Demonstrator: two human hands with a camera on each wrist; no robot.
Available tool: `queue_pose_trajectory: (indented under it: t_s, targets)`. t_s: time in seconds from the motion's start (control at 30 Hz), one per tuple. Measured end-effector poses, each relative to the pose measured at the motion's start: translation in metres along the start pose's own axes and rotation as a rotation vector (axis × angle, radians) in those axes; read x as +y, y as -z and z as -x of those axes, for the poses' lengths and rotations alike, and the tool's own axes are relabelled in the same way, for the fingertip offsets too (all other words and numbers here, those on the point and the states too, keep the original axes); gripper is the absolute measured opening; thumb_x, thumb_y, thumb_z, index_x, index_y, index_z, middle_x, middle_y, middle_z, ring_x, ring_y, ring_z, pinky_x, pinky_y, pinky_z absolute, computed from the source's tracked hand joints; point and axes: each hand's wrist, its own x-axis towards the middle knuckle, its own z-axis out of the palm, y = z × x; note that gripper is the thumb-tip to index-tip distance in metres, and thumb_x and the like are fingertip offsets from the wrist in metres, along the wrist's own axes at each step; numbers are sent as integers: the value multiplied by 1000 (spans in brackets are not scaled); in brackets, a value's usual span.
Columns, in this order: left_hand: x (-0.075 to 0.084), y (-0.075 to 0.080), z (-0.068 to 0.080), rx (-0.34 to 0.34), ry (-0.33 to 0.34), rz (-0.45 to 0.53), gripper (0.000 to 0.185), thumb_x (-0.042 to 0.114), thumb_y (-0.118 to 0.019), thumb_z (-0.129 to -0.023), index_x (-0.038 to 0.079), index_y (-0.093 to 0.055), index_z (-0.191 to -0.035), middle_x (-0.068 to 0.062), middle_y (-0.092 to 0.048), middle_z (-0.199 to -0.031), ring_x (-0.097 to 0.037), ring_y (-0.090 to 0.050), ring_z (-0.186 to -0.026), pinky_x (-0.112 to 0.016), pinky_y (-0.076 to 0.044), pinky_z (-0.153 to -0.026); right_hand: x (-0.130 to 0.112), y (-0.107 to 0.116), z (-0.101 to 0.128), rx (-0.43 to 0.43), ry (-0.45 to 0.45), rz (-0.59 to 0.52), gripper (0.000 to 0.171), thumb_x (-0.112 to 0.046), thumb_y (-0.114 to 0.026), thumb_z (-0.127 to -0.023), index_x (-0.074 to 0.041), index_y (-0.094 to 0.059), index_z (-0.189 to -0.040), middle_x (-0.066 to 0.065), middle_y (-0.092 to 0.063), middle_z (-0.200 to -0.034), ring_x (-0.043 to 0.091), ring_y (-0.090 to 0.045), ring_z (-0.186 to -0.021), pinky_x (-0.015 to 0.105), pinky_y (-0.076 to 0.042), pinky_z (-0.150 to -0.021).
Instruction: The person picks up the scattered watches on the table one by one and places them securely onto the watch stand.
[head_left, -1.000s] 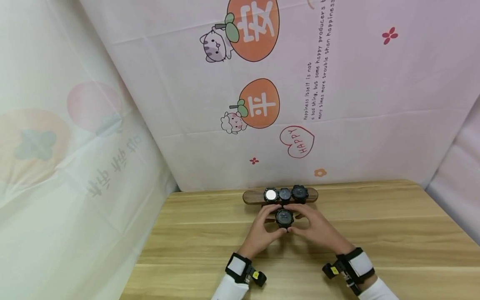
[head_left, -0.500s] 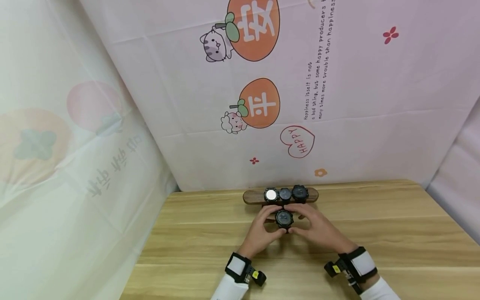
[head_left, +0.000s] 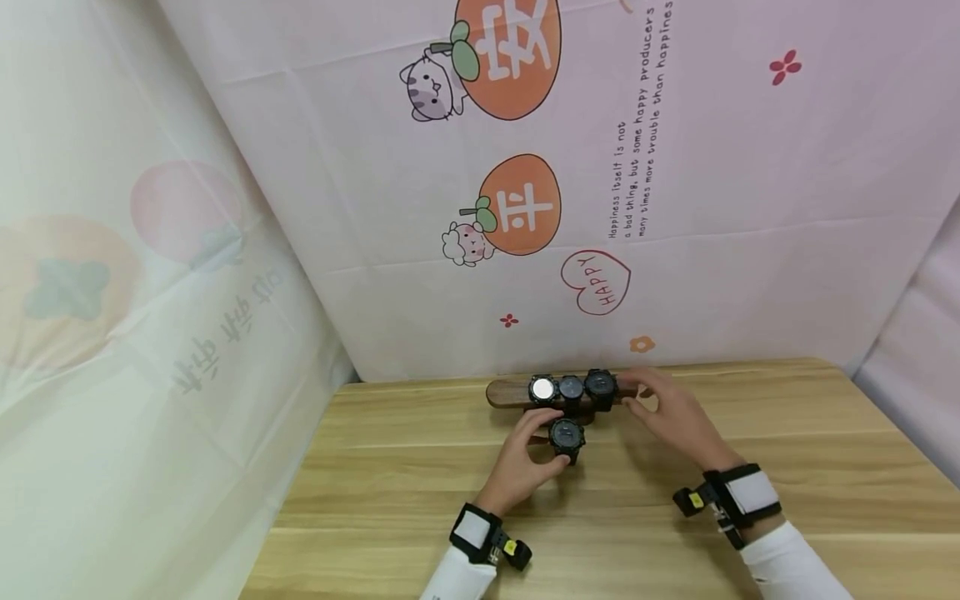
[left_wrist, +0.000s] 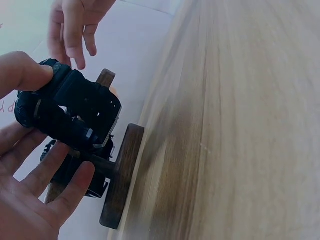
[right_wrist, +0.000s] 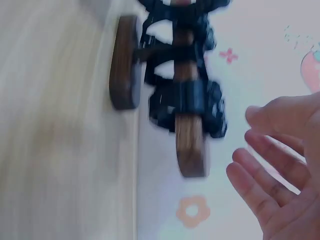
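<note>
A black watch [head_left: 567, 435] is held just in front of a dark wooden stand [head_left: 504, 393] at the back of the table. My left hand [head_left: 542, 437] grips it, thumb on its case and fingers under it; the left wrist view shows the black watch [left_wrist: 65, 112] against the stand's foot [left_wrist: 121, 182]. Three watches sit on the stand's bar: a silver-faced one [head_left: 542, 388] and two dark ones [head_left: 571, 387] [head_left: 600, 384]. At the bar's right end my right hand [head_left: 639, 395] hovers with relaxed fingers, holding nothing. In the right wrist view that right hand [right_wrist: 270, 165] is beside the bar [right_wrist: 190, 145].
The wooden table [head_left: 787, 467] ends at a printed cloth backdrop [head_left: 525, 208] behind the stand. A pale curtain [head_left: 150, 333] hangs along the left side. Bare tabletop stretches left and right of the hands.
My right hand has let go of the held watch and moved up and right to the right end of the stand's bar. The left hand keeps the watch in place.
</note>
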Motion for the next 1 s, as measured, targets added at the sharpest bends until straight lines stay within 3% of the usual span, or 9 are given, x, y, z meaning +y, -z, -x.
queue_pose_trajectory:
  t_s: [0.17, 0.4, 1.0]
  targets:
    - [-3, 1, 0, -2, -14, -12, 63, 15, -82, -95, 14, -56, -153, 0, -53, -157, -19, -57, -138, -40, -57, -108, 18, 1, -7, -46, -39, 5, 43, 0, -77, -94, -2, -66, -136, 20, -64, -138, 40, -61, -125, 61, -58, -98]
    - [-4, 2, -1, -1, -39, -26, 63, 13, -82, -94, 13, -56, -152, -1, -54, -156, -21, -56, -140, -40, -58, -108, 35, -7, -11, -128, -97, -17, 59, -7, -79, -95, 2, -56, -148, 27, -56, -150, 49, -61, -128, 65, -55, -103]
    - [-13, 10, 4, 36, 39, -33, 64, 16, -81, -93, 18, -57, -153, 0, -54, -158, -21, -55, -142, -44, -54, -112, 37, -14, -12, -148, -129, -22, 60, -7, -79, -95, -3, -57, -151, 25, -65, -141, 47, -64, -125, 69, -50, -107]
